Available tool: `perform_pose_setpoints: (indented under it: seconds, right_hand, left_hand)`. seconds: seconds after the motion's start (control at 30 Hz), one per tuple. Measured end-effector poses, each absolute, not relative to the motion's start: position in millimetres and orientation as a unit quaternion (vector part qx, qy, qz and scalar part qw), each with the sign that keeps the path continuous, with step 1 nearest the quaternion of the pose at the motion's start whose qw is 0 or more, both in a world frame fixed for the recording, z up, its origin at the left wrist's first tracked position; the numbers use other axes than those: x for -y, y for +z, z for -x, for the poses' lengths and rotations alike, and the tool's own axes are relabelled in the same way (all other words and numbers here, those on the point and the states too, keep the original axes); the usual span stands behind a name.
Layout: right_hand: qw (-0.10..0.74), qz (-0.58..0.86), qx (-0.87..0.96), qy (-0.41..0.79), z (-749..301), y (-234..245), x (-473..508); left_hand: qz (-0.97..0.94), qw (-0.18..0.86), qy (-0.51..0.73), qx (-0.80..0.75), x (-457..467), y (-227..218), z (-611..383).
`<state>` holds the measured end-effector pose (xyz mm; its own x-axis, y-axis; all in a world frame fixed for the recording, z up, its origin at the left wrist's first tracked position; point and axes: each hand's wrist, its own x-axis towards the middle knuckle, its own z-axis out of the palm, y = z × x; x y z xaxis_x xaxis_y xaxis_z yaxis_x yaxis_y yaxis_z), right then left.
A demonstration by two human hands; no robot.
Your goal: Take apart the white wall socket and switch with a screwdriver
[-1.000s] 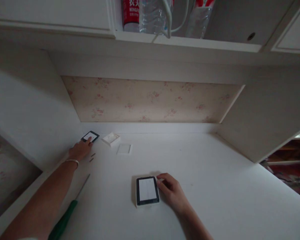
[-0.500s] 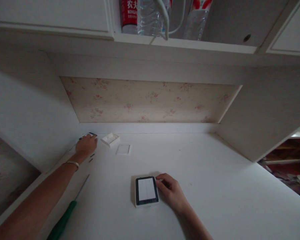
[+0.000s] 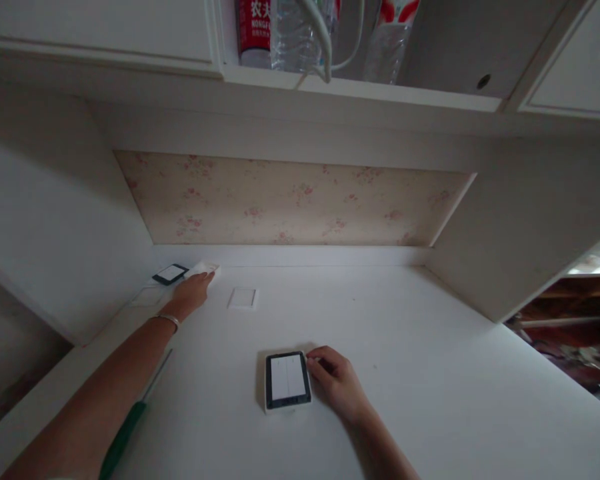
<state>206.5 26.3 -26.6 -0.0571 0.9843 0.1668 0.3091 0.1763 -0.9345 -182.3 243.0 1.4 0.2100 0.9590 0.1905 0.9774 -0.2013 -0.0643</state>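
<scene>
At the back left, my left hand reaches over a white plastic box with its fingers on it, apparently gripping it. Left of that hand lies a dark-framed switch plate with a white face. A wall switch, with a black frame and a white face split by a thin line, sits on a white base in the middle front. My right hand rests by its upper right edge, thumb and fingers pinched together. Whatever is between those fingertips is too small to make out.
A thin white square frame lies right of my left hand, and another pale frame lies at the left edge. Beside my left forearm is a green-handled screwdriver. Plastic bottles and a white cable occupy the shelf above.
My left hand has left the dark-framed plate and moved right onto the white box, which has shifted left toward the plate. My right hand stays beside the wall switch.
</scene>
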Motion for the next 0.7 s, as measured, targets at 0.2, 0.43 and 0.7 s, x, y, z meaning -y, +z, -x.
perform_pose_setpoints:
  seconds: [0.2,0.43,0.7]
  right_hand:
    - [0.445,0.529,0.61,0.387,-208,-31,-27]
    - [0.451,0.527,0.611,0.382,-206,-26,-26]
    - [0.452,0.526,0.616,0.373,-207,-22,-23]
  left_hand:
    - [0.787,0.098,-0.079,0.605,-238,10,173]
    - [0.878,0.043,-0.103,0.466,-176,0,96]
    - [0.857,-0.019,-0.068,0.51,-165,-19,75]
